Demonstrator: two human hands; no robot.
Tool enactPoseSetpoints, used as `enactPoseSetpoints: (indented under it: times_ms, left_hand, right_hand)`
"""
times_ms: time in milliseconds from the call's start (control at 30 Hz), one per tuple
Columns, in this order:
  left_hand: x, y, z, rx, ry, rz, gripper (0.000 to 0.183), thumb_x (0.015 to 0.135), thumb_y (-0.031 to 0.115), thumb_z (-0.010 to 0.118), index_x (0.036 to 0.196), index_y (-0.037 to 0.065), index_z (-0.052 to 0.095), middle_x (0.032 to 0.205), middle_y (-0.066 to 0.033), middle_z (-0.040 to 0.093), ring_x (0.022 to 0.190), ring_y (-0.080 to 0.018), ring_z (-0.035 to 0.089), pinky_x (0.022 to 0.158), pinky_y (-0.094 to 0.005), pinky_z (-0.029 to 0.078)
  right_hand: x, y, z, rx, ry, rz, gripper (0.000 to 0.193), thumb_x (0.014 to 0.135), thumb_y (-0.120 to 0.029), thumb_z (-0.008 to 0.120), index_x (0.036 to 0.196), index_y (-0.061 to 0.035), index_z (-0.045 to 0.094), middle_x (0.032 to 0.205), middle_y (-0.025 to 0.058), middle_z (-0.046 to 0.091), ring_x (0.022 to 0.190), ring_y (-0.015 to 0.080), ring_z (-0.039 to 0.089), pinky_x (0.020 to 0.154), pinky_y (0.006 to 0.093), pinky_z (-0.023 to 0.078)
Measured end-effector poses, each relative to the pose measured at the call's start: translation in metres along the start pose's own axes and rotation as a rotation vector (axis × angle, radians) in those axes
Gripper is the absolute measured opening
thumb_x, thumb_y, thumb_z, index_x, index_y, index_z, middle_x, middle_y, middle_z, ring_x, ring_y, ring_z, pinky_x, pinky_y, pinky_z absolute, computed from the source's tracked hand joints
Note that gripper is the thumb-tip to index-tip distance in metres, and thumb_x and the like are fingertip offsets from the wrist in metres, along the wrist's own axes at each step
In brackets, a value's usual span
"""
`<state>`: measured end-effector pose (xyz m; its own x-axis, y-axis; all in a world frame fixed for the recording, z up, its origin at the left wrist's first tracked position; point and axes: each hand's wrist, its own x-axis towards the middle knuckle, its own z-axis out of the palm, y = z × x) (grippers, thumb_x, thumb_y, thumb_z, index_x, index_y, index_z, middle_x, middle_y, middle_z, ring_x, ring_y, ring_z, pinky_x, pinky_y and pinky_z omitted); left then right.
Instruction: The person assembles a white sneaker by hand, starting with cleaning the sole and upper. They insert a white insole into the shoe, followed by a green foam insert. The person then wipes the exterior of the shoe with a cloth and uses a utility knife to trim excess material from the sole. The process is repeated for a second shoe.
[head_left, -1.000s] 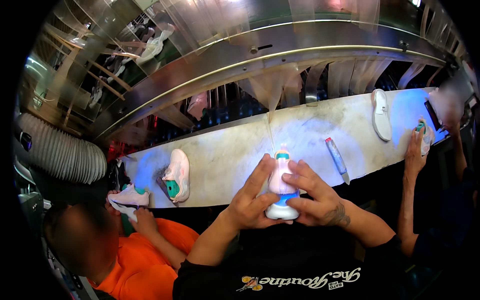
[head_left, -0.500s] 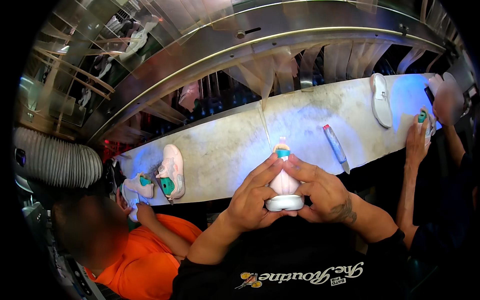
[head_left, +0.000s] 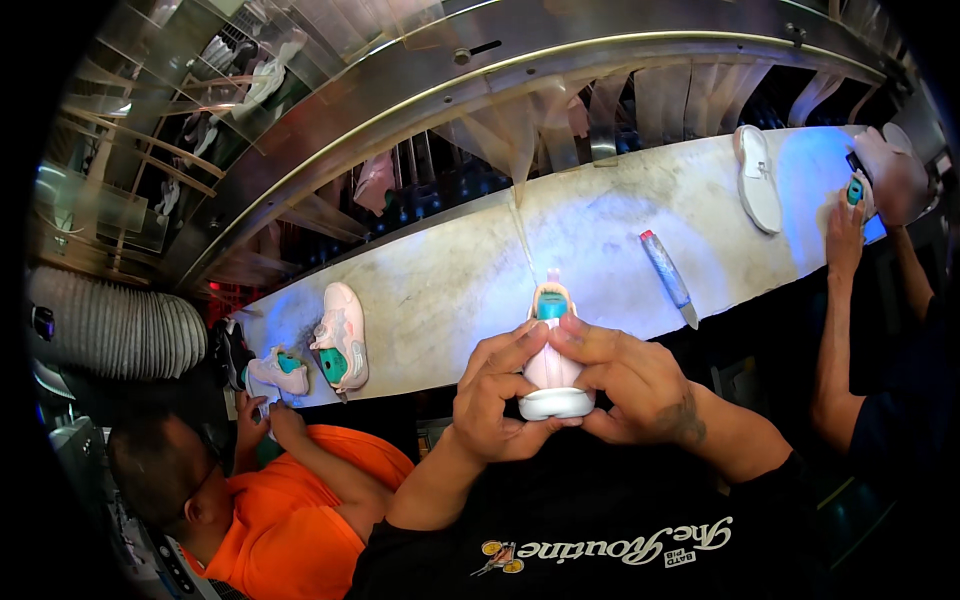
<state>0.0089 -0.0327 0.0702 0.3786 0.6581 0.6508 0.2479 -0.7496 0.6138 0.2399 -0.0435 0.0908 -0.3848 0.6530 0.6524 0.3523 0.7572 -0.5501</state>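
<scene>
Both my hands hold one pale pink sneaker (head_left: 552,367) over the near edge of the white worktable. Its heel and thick white sole face me, and a teal shoe last shows in its collar. My left hand (head_left: 497,392) wraps the left side, thumb beneath the sole and fingers on the upper. On the opposite side my right hand (head_left: 632,383) grips in the same way, with fingertips near the collar. The toe of the sneaker is hidden behind its heel.
A knife with a blue handle (head_left: 668,272) lies right of centre on the worktable (head_left: 440,290). A white sole (head_left: 757,185) rests farther right. Another pink sneaker (head_left: 342,335) stands at left, beside a co-worker in orange (head_left: 300,505). A second co-worker's hand (head_left: 843,238) holds a shoe at far right.
The sneaker appears slightly lower in its tilt, showing more of the teal last. My hands have shifted a little left with it. The co-worker at right has raised their shoe.
</scene>
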Motion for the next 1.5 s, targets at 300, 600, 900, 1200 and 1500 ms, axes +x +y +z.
enactPoseSetpoints:
  times_ms: [300, 600, 900, 1200, 1500]
  left_hand:
    - [-0.010, -0.004, 0.002, -0.147, -0.003, 0.073, 0.069, 0.075, 0.016, 0.105, 0.118, 0.004, 0.052, 0.146, -0.0344, 0.068, 0.124, -0.0428, 0.070, 0.106, -0.0494, 0.059]
    - [-0.019, 0.007, -0.010, -0.038, -0.115, 0.063, 0.083, 0.073, 0.017, 0.105, 0.138, 0.001, 0.056, 0.149, -0.0296, 0.064, 0.125, -0.0398, 0.068, 0.104, -0.0476, 0.058]
    - [0.004, 0.007, -0.021, 0.095, -0.254, 0.065, 0.111, 0.065, 0.030, 0.108, 0.158, 0.000, 0.055, 0.157, -0.0304, 0.060, 0.129, -0.0390, 0.065, 0.103, -0.0452, 0.054]
    - [0.002, 0.003, -0.004, 0.019, -0.179, 0.031, 0.104, 0.059, 0.026, 0.108, 0.148, 0.003, 0.060, 0.152, -0.0283, 0.064, 0.117, -0.0350, 0.067, 0.098, -0.0441, 0.055]
    - [0.022, 0.004, 0.009, -0.016, -0.196, 0.027, 0.098, 0.059, 0.019, 0.106, 0.145, 0.002, 0.062, 0.155, -0.0260, 0.061, 0.121, -0.0366, 0.065, 0.100, -0.0455, 0.050]
  right_hand:
    - [-0.015, -0.007, 0.002, 0.004, 0.037, -0.003, 0.036, 0.070, 0.000, 0.092, 0.095, -0.0013, 0.066, 0.143, 0.0296, 0.072, 0.137, 0.0411, 0.071, 0.101, 0.0439, 0.067]
    - [-0.037, -0.007, 0.017, 0.117, 0.074, -0.023, 0.045, 0.071, 0.005, 0.092, 0.104, -0.0014, 0.061, 0.152, 0.0283, 0.066, 0.136, 0.0414, 0.071, 0.099, 0.0431, 0.068]
    - [-0.045, 0.006, 0.028, 0.198, 0.060, -0.078, 0.063, 0.068, 0.001, 0.098, 0.115, -0.0066, 0.057, 0.155, 0.0273, 0.062, 0.146, 0.0431, 0.062, 0.114, 0.0493, 0.060]
    - [-0.044, 0.023, 0.004, 0.548, -0.089, 0.251, 0.094, 0.083, -0.017, 0.085, 0.165, -0.0047, 0.039, 0.179, 0.0320, 0.019, 0.166, 0.0463, 0.028, 0.134, 0.0560, 0.026]
    - [-0.043, 0.030, 0.032, 1.041, -0.024, 0.496, 0.104, 0.088, -0.015, 0.079, 0.171, -0.0056, 0.017, 0.176, 0.0245, 0.025, 0.163, 0.0349, 0.032, 0.133, 0.0507, 0.031]
